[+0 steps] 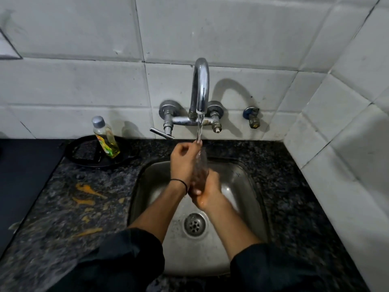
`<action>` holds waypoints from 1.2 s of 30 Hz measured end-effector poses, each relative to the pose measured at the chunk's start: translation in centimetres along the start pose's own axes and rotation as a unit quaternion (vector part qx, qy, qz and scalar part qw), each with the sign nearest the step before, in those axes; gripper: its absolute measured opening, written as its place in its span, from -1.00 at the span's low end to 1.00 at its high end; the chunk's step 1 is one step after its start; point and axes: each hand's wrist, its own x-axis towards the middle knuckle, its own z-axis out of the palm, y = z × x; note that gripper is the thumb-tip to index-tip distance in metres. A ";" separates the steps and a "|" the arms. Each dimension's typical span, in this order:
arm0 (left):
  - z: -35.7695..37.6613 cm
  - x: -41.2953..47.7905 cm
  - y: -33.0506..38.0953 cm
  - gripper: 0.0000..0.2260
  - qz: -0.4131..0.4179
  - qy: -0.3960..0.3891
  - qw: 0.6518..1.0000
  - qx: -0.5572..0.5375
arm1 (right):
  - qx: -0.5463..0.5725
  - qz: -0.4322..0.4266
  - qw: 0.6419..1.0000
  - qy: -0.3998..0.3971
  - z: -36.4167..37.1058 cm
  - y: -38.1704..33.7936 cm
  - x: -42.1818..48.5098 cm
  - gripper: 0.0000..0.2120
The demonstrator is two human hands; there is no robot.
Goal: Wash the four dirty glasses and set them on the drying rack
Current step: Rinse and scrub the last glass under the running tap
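So there's one clear drinking glass (201, 165) in view, held over the steel sink (242, 175). Its long axis tilts up toward the far chrome tap (201, 87), mouth under the water stream. The right hand (207, 193) grips its near base; the left hand (183, 160), closer to the rim, curls around the side. One yellow soap bottle (106, 138) sits far left. No rack or other glasses are visible.

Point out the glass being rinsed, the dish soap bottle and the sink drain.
glass (201, 165): head view, on the clear wall between the two hands.
dish soap bottle (107, 140): head view, on the labelled body holding yellow liquid.
sink drain (195, 224): head view, on the perforated metal strainer.
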 end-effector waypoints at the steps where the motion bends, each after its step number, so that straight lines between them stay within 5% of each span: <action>1: 0.1 -0.5 -0.2 -0.72 -0.046 0.003 0.999 -0.013 | 0.003 -0.032 0.999 0.031 0.0 0.6 0.1 -0.66; 5: -0.2 -1.5 -0.7 -0.62 -0.108 -0.060 0.992 0.003 | -0.213 -0.229 0.940 0.139 -1.6 2.7 1.0 -0.59; 8: -0.5 -1.7 -0.4 -0.54 -0.090 -0.061 0.994 -0.031 | -0.302 -0.409 0.856 0.092 -3.0 3.3 0.7 -0.65; 13: -1.2 -1.8 0.1 -0.41 -0.045 -0.018 0.999 -0.020 | -0.455 -0.604 0.654 -0.014 -4.0 2.9 0.9 -0.58; 16: -2.4 -1.3 -0.2 -0.38 -0.028 -0.027 0.999 0.023 | -0.520 -0.582 0.614 -0.120 -3.5 0.7 -0.1 -0.45; 19: -3.3 -1.2 0.3 -0.41 -0.001 -0.047 0.997 0.067 | -0.602 -0.519 0.580 -0.176 -2.4 -2.2 -1.7 -0.67; 21: -3.5 -1.2 0.6 -0.41 -0.005 -0.066 0.997 0.050 | -0.659 -0.500 0.531 -0.182 -1.4 -3.7 -2.4 -0.83; 26: -3.4 1.1 0.7 -0.64 -0.085 -0.034 0.993 -0.072 | -0.759 -0.501 0.389 -0.147 0.4 -5.1 -3.2 -0.81; 32: -3.6 4.6 3.8 -0.52 -0.053 0.031 0.994 0.087 | -0.766 -0.527 0.351 -0.107 0.1 -5.4 -3.2 -0.78; 36: -3.5 4.0 3.9 -0.48 0.052 0.041 0.906 0.419 | -0.746 -0.531 0.390 -0.099 0.1 -5.2 -3.3 -0.73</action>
